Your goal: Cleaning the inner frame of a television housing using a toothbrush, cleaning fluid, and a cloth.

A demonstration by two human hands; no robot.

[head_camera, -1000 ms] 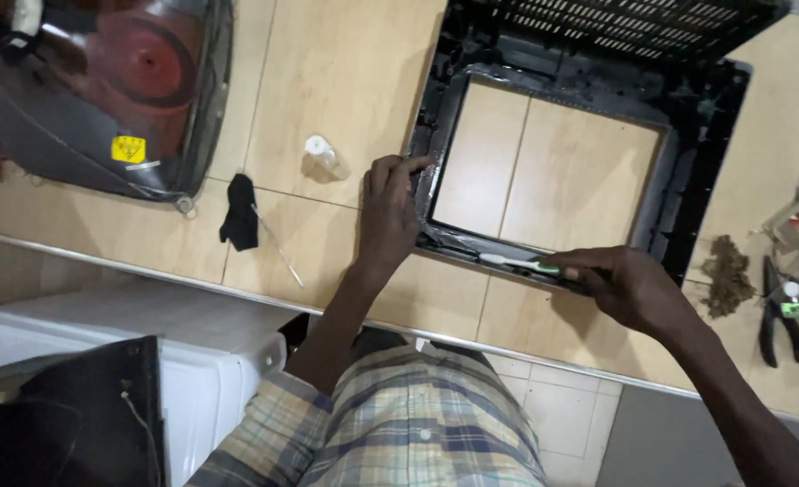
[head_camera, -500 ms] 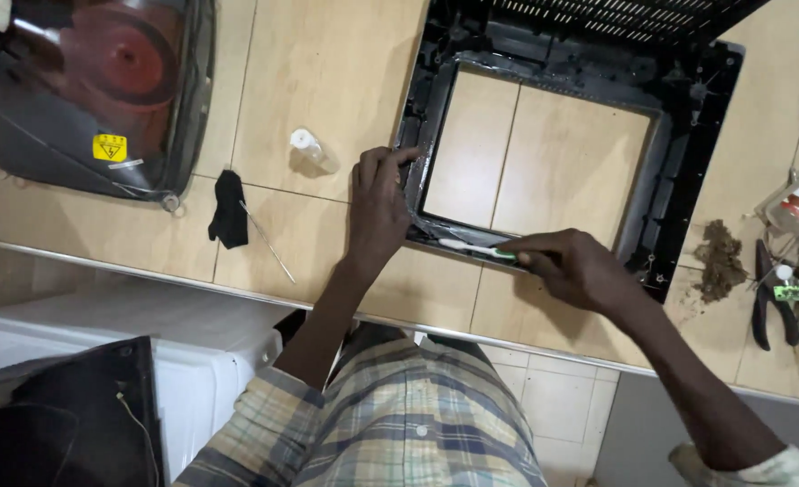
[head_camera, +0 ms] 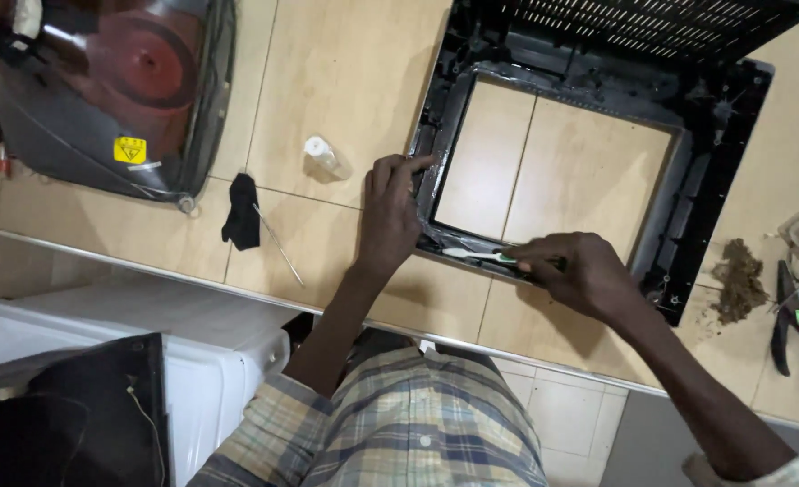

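Tiled counter underfoot, the left hand (head_camera: 389, 216) should pin the black frame (head_camera: 436, 149) flat while the right hand (head_camera: 573, 271), gripping the toothbrush (head_camera: 472, 257), scrubs slowly.

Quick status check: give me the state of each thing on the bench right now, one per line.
Left hand: pressed flat on the frame's corner, holding nothing.
Right hand: gripping the toothbrush.
Toothbrush: lying along the frame's near edge, head against it.
Black plastic frame: face down, hollow, tiles visible through the opening.
Picture tube: out of the casing, lying on the bench.
Small bottle: on its side.
Black cloth: crumpled.
Pliers: lying flat, unused.
Dirt pile: loose beside the frame.
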